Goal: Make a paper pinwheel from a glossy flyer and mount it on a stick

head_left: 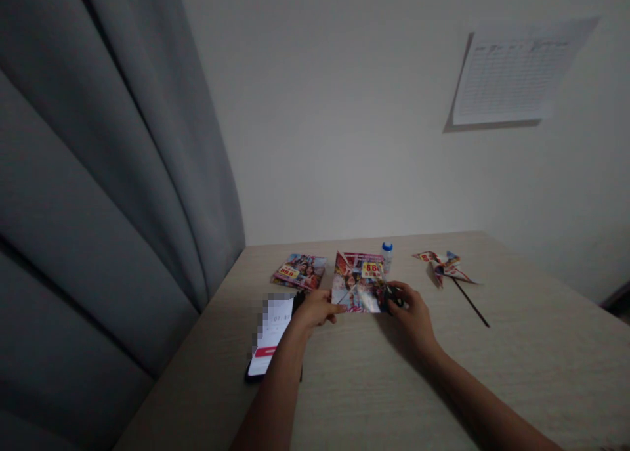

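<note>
A square sheet of glossy printed paper (pixel 355 281) stands tilted up above the table in front of me. Diagonal cuts seem to run in from its left corners. My left hand (pixel 317 308) pinches its lower left corner. At the lower right edge, my right hand (pixel 414 314) is closed around black-handled scissors (pixel 394 296); their blades are hard to make out against the print. A finished paper pinwheel (pixel 445 267) on a dark stick lies on the table to the right.
Behind my left hand lies a stack of printed sheets (pixel 301 271). A phone (pixel 270 336) with a lit screen is partly covered by my left forearm. A small blue-capped bottle (pixel 387 257) stands behind the paper. A grey curtain (pixel 123 175) borders the table's left side.
</note>
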